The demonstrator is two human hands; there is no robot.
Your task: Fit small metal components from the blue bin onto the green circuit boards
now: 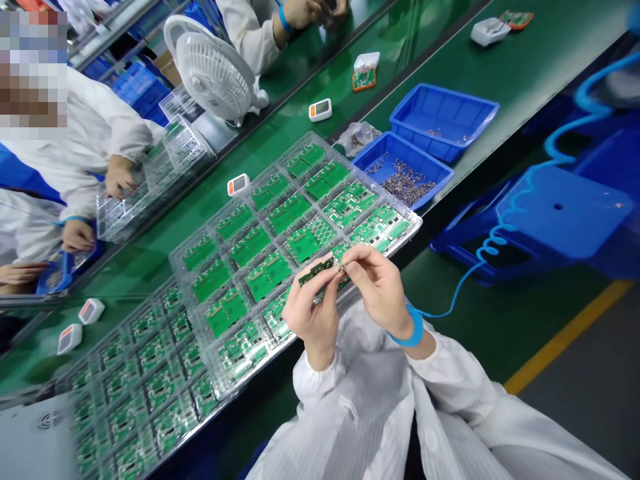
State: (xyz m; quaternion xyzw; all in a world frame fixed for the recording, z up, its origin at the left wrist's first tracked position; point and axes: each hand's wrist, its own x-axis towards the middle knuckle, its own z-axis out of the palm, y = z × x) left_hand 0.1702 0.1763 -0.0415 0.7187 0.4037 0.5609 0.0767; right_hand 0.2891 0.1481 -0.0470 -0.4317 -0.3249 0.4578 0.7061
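— Hands?
— Together, raised over the tray's near edge. In the left hand (pixel 313 313), a narrow green circuit board (pixel 316 271), pinched between fingertips. In the right hand (pixel 377 287), a tiny metal part (pixel 343 268), pinched just beside the board's end; exact kind too small to tell.
— Underneath?
— A clear plastic tray (pixel 345 160), ribbed and compartmented, with rows of matte green boards, lying on the glossy green worktop (pixel 280 127).
— Nearby?
— Just past the tray's far corner, a blue plastic bin (pixel 373 148), heaped with silvery metal parts (pixel 407 183). On the right wrist, a blue wrist strap (pixel 407 333) with a coiled cord (pixel 493 243).
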